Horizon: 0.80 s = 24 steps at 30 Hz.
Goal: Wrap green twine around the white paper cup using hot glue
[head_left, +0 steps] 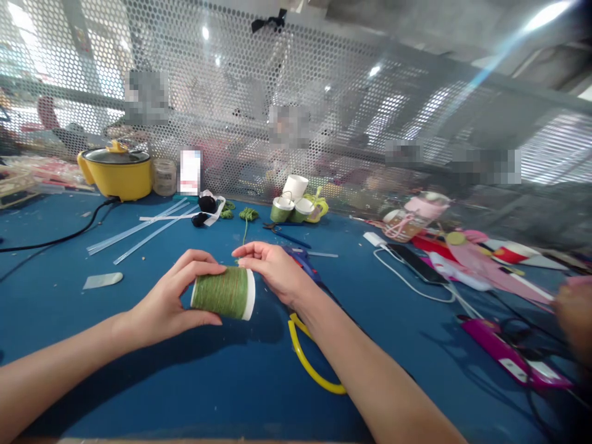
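A white paper cup [250, 296] lies on its side in the air above the table, its wall wrapped in green yarn [219, 293]. My left hand [173, 296] grips the cup around its left end, fingers over the top and thumb below. At the cup's right end, my right hand [272, 265] pinches a strand of the yarn close to the white rim. From those fingers the strand runs back to a small green yarn bundle [248, 214] on the table. Under my right forearm lies a yellow curved handle [308, 364], partly hidden.
Several cups, some green-wrapped [282, 209], stand at the back beside pliers [287, 233]. Clear glue sticks [139, 229] and a yellow electric pot [118, 172] are at left. At right lie a phone [419, 264], cables and a purple power strip [509, 354]; another person's hand [573, 314] is blurred.
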Motion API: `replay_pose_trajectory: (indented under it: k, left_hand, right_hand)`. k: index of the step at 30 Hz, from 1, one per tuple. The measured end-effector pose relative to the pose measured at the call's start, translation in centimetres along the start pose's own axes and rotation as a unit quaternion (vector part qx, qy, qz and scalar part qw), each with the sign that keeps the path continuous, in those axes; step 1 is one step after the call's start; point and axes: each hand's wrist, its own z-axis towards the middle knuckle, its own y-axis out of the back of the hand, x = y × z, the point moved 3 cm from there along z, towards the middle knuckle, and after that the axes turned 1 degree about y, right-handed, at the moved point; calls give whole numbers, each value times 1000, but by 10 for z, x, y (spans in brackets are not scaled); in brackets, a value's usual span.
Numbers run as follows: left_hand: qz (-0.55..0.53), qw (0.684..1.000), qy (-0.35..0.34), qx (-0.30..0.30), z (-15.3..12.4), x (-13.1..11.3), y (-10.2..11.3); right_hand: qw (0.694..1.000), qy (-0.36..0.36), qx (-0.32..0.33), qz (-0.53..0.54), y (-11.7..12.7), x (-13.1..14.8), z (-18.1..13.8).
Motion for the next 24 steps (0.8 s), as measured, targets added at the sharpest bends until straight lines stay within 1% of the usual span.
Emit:
replay_pose_trajectory:
  k: [5, 11, 13, 15, 17, 19, 20, 24]
  left_hand:
    - [-59, 998, 8, -15, 0, 4, -2]
    - [-62, 998, 3, -23, 0, 4, -3]
    - [-65, 997, 2, -31, 1, 4, -1]
    - [-65, 996, 1, -54, 2, 5, 2]
    - [-54, 995, -1, -83, 3, 6, 6]
    - [-34, 995, -3, -97, 4, 8, 9]
    - [-23, 995, -1, -95, 4, 8, 9]
    - [17, 997, 2, -69, 4, 10, 7]
  right_hand:
    - [999, -23, 7, 35, 0, -3, 1]
    - [999, -26, 12, 32, -3, -6, 1]
    - [1000, -14, 2, -1, -1, -5, 2]
    - [998, 8, -25, -63, 2, -2, 2]
    - [989, 39, -59, -128, 7, 6, 0]
    - [984, 58, -68, -156, 9, 15, -5]
    - [985, 58, -58, -153, 9, 19, -8]
    - [990, 48, 17, -134, -1, 29, -21]
